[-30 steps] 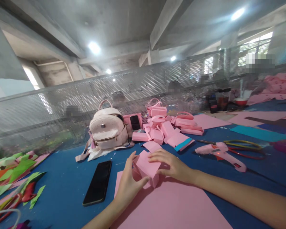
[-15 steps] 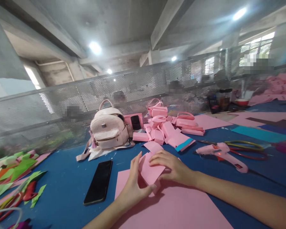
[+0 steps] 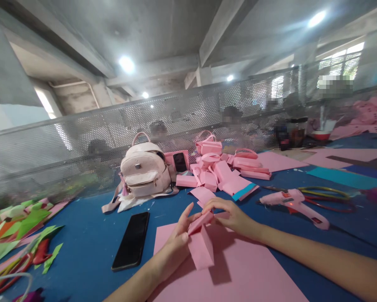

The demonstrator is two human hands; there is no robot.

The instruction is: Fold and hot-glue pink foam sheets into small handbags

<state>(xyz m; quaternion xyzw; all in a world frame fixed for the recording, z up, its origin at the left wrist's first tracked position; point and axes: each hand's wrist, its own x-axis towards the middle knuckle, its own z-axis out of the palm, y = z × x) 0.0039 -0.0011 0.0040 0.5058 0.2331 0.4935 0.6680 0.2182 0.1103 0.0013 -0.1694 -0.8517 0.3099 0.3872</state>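
A small pink paper box point(image 3: 201, 247) is held up between both hands, tilted so that its side and lower end face me. My left hand point(image 3: 181, 237) grips its left side, thumb against the paper and forefinger pointing up. At the upper right edge, my right hand point(image 3: 231, 216) pinches the folded paper; some fingertips are hidden behind it. Below lies a large pink paper sheet point(image 3: 248, 272) with the box's shadow on it. Just beyond my fingers is a loose pink paper piece point(image 3: 202, 195).
A black phone point(image 3: 131, 241) lies left of the sheet. Right are a pink glue gun point(image 3: 295, 201) and scissors point(image 3: 327, 193). Behind stand a pale backpack point(image 3: 144, 170) and a pile of pink paper pieces point(image 3: 212, 167). Green scraps point(image 3: 27, 222) and red-handled scissors point(image 3: 42, 251) lie far left.
Both hands have turned the pink paper box: its broad flat face showed before, and now its side and end point toward me. The things on the table stay put.
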